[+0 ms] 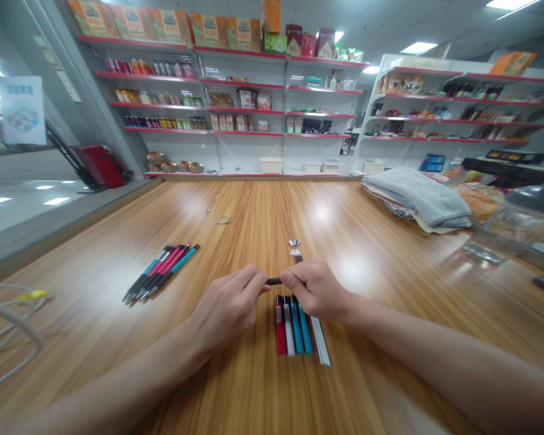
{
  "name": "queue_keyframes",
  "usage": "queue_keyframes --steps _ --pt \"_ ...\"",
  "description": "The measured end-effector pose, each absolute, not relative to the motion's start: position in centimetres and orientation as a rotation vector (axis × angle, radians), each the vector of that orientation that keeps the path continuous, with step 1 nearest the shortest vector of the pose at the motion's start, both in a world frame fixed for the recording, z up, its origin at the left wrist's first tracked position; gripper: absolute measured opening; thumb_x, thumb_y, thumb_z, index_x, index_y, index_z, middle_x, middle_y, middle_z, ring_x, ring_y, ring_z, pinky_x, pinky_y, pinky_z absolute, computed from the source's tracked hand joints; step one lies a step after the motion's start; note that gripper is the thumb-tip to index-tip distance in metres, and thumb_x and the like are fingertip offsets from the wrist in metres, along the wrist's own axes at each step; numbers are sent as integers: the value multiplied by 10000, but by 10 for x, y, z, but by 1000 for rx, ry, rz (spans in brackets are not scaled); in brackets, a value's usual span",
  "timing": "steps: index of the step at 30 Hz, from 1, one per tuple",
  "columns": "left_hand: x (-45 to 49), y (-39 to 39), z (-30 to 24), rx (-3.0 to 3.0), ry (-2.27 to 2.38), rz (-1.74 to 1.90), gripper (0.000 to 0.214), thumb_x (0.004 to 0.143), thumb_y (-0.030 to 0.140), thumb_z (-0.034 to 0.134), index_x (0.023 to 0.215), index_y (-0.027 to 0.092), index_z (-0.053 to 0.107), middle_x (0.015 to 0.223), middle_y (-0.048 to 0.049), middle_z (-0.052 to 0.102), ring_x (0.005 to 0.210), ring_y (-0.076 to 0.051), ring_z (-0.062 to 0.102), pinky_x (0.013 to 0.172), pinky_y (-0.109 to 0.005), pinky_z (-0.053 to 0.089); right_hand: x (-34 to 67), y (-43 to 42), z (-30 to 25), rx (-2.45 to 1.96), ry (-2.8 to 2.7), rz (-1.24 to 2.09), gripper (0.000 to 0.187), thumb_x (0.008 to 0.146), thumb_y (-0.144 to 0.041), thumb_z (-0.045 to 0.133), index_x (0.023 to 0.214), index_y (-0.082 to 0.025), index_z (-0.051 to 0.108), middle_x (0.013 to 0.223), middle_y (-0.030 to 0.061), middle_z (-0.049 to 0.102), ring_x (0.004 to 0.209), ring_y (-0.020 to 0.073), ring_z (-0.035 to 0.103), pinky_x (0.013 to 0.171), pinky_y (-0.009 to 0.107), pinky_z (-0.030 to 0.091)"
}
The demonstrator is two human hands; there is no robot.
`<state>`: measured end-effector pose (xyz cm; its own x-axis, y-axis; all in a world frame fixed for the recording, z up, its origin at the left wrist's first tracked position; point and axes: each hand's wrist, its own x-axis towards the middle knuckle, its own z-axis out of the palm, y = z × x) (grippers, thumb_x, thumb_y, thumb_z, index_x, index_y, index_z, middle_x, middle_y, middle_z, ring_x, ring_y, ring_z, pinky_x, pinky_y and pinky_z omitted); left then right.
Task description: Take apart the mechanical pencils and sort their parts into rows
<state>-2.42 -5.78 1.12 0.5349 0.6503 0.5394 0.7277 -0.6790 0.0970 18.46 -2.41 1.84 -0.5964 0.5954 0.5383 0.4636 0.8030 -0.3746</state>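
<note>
My left hand point(229, 302) and my right hand point(317, 293) meet above the middle of the table, both closed on a slim black pen part point(274, 281). Only its short middle stretch shows between the fingers; both ends are hidden. Just below lie a red pen barrel point(280, 329), a white pen barrel point(289, 329) and two blue pen barrels point(300, 329), side by side. White refills point(320, 344) lie beside them, partly under my right hand. Beyond that hand sit small metal pen tips point(294, 243), small white pieces point(295, 252) and dark pieces, partly covered.
Several whole pens point(161, 273) lie in a bundle on the left. Farther back rests a small ring-shaped loop point(223, 220). White cables point(13, 332) curl at the left edge. Folded striped cloth point(419, 196) and a clear lidded container point(503, 226) stand right. Stocked shelves point(245, 109) rise behind.
</note>
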Motion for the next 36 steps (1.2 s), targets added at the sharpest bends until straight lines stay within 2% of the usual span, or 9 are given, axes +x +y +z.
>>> queue_keyframes --steps 4,9,12,20,27,31,36 --pt "-26 -58 6 -2648 -1257 -796 168 902 153 403 830 185 552 721 -27 532 635 -135 510 558 -250 356 188 -21 16 -708 -2344 136 398 921 -310 415 549 -171 382 519 -16 397 503 87 338 522 254 248" --pt "-22 -58 7 -2672 -1261 -830 172 907 234 465 1042 187 560 849 -50 572 698 -147 536 611 -259 393 190 -17 12 -715 -2349 103 391 920 -306 414 554 -172 393 524 -8 418 511 95 358 526 260 244" --pt "-21 -58 9 -2685 -1243 -865 152 913 232 457 1005 178 566 851 -55 560 709 -147 524 625 -260 397 189 -17 11 -719 -2352 100 395 922 -304 413 550 -172 391 516 -10 408 507 94 358 526 261 243" --pt "-20 -57 10 -2704 -1138 -874 206 892 93 402 972 172 575 796 -58 587 777 -177 551 689 -293 418 187 -20 13 -673 -2321 31 389 921 -298 420 554 -171 389 525 -5 420 517 98 350 529 272 223" --pt "-16 -57 5 -2730 -1185 -971 157 934 201 434 1050 171 535 886 -50 548 764 -141 537 682 -262 454 192 -16 12 -673 -2340 -30 381 922 -290 419 562 -168 396 539 -7 425 525 96 352 538 272 224" --pt "-18 -59 9 -2718 -1169 -949 162 931 176 431 1036 169 554 823 -32 518 718 -130 515 658 -255 451 192 -16 11 -671 -2346 -44 374 922 -282 417 567 -169 399 539 -8 424 530 98 355 542 271 227" --pt "-19 -58 10 -2690 -1083 -891 216 908 90 399 1050 149 550 822 -46 579 786 -157 557 705 -288 473 191 -17 13 -655 -2345 -69 358 918 -276 421 576 -169 412 547 -8 433 531 99 351 537 271 224"
